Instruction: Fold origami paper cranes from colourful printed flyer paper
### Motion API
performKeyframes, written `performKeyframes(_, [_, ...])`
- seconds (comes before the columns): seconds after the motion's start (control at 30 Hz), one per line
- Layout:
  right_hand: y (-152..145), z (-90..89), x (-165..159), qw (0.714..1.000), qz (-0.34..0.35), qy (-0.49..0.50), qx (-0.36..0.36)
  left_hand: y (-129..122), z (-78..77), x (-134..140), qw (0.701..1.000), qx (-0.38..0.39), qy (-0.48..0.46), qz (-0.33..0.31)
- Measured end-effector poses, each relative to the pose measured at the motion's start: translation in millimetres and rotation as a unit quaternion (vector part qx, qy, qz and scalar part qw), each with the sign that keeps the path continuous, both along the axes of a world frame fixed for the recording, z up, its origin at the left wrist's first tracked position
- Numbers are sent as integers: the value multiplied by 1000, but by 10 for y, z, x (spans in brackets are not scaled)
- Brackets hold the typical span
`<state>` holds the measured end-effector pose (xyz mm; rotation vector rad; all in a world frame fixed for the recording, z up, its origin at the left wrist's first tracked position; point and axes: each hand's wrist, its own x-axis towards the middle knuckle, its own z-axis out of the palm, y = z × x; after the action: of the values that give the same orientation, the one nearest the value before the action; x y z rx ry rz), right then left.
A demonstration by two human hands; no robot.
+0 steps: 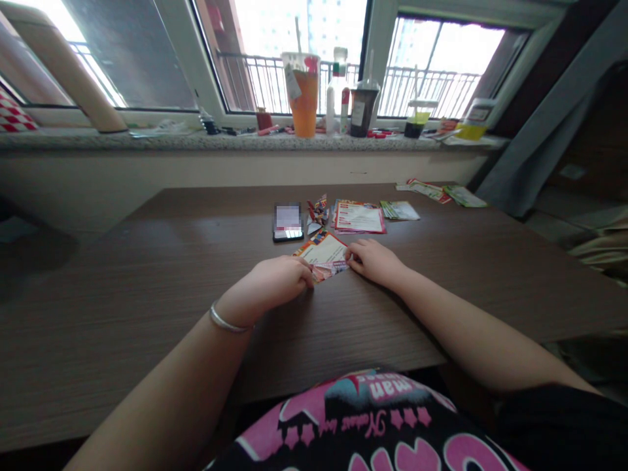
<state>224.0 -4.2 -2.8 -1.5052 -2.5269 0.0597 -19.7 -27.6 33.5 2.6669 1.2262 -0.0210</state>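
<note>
A printed paper sheet (324, 248) with a colourful border lies on the table between my hands. Its near edge is turned up, so a patterned strip shows along that side. My left hand (277, 280), with a silver bangle at the wrist, has its curled fingers closed on the sheet's left near corner. At the right corner, the bent fingers of my right hand (373, 260) pinch the same sheet. Just beyond it sits a folded colourful paper piece (318, 212). A phone (288, 222) with a blurred screen lies to the left of that piece.
A stack of red-bordered sheets (360, 217) and green-edged papers (400, 210) lie on the brown table (196, 261). More printed papers (432, 191) rest at the far right. Drink cups, including an orange one (304, 98), and bottles stand on the windowsill (235, 141).
</note>
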Motion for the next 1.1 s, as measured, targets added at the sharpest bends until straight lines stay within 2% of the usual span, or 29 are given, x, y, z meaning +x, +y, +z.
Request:
performKeyframes(0.3, [11,-10,19,1000,1,-2,-5,2,31,14,1000,1,2,-10])
performKeyframes(0.43, [37,-32,37,1000,-1,3,-11,-24,15,67,998,52,45,-5])
performKeyframes(0.67, [108,-47,116,1000,-28,-2,-6,-145,-42,160,988,125,75,57])
performKeyframes(0.93, [125,-34,176,998,-66,-5,-15,-164,-161,194,982,180,43,36])
performKeyframes(1.1, [118,-21,186,995,-94,32,-16,-139,-189,189,983,178,36,34])
